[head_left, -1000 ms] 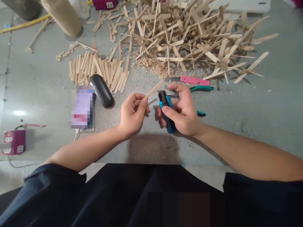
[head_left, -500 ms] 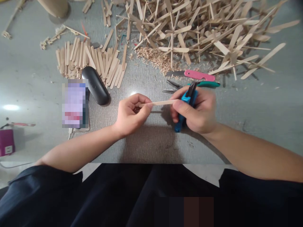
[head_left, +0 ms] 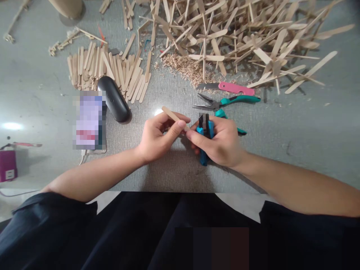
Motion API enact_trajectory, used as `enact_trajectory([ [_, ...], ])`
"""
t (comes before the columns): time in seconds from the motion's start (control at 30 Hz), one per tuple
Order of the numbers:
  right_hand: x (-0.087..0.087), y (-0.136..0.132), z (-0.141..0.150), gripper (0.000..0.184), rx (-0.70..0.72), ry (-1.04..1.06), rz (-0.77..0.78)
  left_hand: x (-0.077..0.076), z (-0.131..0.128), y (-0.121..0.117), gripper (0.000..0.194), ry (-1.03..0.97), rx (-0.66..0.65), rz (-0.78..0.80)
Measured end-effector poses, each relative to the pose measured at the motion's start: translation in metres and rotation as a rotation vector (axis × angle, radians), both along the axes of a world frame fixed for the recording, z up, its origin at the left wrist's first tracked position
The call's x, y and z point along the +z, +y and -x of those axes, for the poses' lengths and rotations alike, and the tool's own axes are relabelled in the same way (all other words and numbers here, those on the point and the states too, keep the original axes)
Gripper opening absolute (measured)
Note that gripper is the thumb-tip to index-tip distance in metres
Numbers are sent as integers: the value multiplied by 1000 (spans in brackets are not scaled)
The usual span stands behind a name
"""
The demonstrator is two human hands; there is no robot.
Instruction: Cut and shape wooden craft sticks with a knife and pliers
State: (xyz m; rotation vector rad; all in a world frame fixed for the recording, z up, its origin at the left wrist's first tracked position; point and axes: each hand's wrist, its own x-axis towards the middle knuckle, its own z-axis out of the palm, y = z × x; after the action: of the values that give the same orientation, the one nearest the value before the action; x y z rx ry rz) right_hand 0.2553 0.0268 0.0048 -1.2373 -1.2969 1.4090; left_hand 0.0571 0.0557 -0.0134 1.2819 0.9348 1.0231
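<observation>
A wooden popsicle stick (head_left: 171, 114) is pinched between the thumb and fingers of my left hand (head_left: 161, 137), slanting from upper left to lower right. Its lower end meets the thumb tip of my right hand (head_left: 221, 144). The right fingers are wrapped round a blue-and-black plier-like tool (head_left: 204, 131), black end up; its exact kind is unclear. Just beyond that hand lie teal-handled needle-nose pliers (head_left: 215, 105), jaws apart, one handle partly hidden by the hand. Behind them is a pink-handled folding saw or knife (head_left: 236, 88) with a dark blade.
Loose popsicle sticks (head_left: 135, 78) lie in a spread at the back left. A heap of joined crossed sticks (head_left: 242, 37) fills the back right, with wood chips (head_left: 185, 69) before it. A black case (head_left: 114, 100), a blurred phone (head_left: 89, 120) and a purple box (head_left: 8, 165) lie left.
My right hand has moved left and slightly down with the tool, closer to my left hand. The stick has swung from nearly level to a slant, its left end now raised.
</observation>
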Motion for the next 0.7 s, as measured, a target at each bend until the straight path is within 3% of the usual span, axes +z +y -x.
enact_trajectory([
  [0.2,-4,11,-12,48,102,229,19,0,1,-4,40,-3,-21,100],
  [0.3,-2,13,-15,37,178,240,73,-1,4,-5,28,53,-73,79],
  [0.53,3,7,-15,24,243,19,122,-1,10,-6,29,317,-95,-153],
  [0.7,0,13,-20,21,332,-59,48,4,8,-7,25,338,-80,-117],
])
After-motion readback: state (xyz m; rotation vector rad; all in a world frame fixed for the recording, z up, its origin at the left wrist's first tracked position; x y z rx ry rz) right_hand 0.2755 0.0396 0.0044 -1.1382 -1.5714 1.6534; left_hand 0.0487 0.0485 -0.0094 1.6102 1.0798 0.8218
